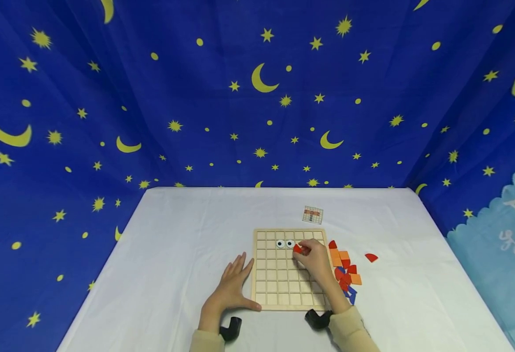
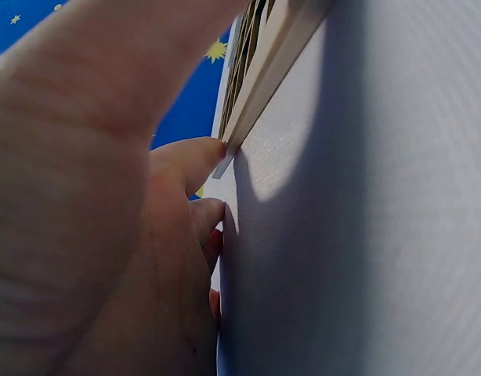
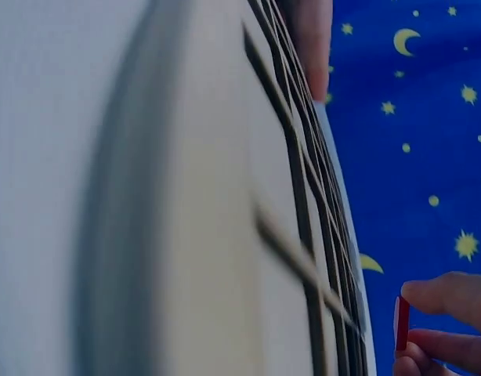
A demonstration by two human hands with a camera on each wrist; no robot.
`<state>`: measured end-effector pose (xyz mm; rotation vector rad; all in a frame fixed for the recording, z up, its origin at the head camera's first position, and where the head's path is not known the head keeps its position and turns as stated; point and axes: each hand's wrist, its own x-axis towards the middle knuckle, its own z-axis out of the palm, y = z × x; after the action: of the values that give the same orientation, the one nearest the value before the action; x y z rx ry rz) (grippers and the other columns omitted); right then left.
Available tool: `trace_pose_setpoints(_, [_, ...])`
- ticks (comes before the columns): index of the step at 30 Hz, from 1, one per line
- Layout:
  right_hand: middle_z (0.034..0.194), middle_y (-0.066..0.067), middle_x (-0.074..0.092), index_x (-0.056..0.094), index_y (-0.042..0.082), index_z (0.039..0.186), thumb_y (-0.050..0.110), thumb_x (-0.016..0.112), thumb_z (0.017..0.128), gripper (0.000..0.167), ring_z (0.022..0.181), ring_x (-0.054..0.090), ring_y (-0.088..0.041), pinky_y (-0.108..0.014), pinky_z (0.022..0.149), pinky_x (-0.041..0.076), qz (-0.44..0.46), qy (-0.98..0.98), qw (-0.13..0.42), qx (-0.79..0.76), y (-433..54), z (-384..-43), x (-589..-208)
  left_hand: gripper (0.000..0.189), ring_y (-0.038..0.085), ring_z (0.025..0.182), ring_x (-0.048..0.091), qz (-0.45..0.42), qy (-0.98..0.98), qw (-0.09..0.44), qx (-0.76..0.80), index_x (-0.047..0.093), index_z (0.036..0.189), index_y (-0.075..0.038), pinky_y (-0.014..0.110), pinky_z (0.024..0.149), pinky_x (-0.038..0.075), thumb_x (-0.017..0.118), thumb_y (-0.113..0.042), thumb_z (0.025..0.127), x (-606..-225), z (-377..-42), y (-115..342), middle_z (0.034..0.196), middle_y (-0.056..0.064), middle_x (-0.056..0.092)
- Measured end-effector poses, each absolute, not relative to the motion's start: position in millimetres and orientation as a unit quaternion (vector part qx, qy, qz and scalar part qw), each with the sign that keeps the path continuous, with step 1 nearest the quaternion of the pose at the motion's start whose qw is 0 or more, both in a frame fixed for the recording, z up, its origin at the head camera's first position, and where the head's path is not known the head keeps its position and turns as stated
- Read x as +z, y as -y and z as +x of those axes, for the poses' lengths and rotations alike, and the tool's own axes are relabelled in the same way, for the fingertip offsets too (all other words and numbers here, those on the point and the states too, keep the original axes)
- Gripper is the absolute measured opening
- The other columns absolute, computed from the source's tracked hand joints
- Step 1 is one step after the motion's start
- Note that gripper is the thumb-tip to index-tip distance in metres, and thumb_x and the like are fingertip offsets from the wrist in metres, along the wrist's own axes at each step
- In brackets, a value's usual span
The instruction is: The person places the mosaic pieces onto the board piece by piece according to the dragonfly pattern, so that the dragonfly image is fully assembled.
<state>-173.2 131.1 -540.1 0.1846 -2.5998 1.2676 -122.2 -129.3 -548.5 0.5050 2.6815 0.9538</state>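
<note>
A wooden grid board point(image 1: 257, 274) lies on the white table. Two round eye tiles point(image 1: 280, 243) sit side by side in its upper rows. Over the board, just right of the eyes, my right hand point(image 1: 316, 259) pinches a red tile point(image 1: 297, 249) between thumb and fingers. The right wrist view shows that red tile point(image 3: 402, 323) edge-on at the fingertips. My left hand point(image 1: 232, 288) spreads its fingers along the board's left side, thumb at the lower left corner. In the left wrist view a fingertip meets the board's edge point(image 2: 260, 86).
Right of the board lies a loose pile of red, orange and blue tiles point(image 1: 347, 279). One red quarter-circle tile point(image 1: 371, 257) lies farther right. A small pattern card point(image 1: 312, 214) rests behind the board. A blue star-patterned curtain point(image 1: 257, 98) hangs around the table.
</note>
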Motion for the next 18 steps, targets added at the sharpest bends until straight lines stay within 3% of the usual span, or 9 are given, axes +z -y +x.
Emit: trace_pose_setpoints(18, [0.076, -0.009, 0.064, 0.072, -0.004, 0.089, 0.008, 0.079, 0.068, 0.025, 0.067, 0.052, -0.012, -0.02, 0.056, 0.042, 0.05, 0.901, 0.113, 0.415, -99, -173, -553, 0.124, 0.04, 0.148, 0.01, 0.173, -0.921, 0.124, 0.326, 0.027, 0.149, -0.004, 0.058, 0.119, 0.009, 0.09, -0.045, 0.05, -547, -122, 129, 0.158, 0.024, 0.013])
